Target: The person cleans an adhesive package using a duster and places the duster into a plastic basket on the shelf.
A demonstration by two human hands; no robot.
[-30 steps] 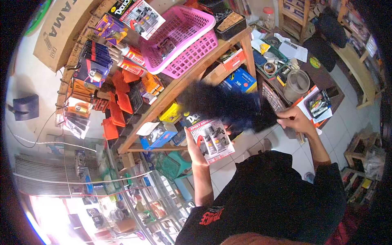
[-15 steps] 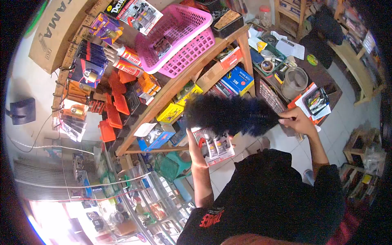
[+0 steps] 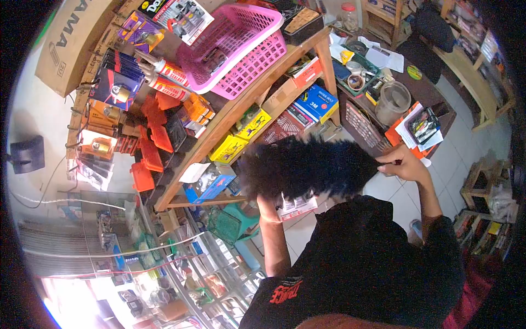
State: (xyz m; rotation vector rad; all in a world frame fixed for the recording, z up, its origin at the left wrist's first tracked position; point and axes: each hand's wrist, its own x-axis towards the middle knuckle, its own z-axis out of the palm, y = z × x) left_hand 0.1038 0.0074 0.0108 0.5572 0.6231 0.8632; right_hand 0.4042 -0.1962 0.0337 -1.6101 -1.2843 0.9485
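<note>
Right of centre, the right hand (image 3: 406, 165) is closed on one end of a fluffy, dark blue-black duster (image 3: 307, 167), which spans the middle of the frame; just below centre, the left hand (image 3: 268, 211) grips a flat white-and-red printed card pack (image 3: 296, 208), its fingers hidden by the duster; a pink slotted plastic basket (image 3: 249, 66) sits at upper centre.

Duster (image 3: 309, 167) now lower over the packet (image 3: 297, 206)
</note>
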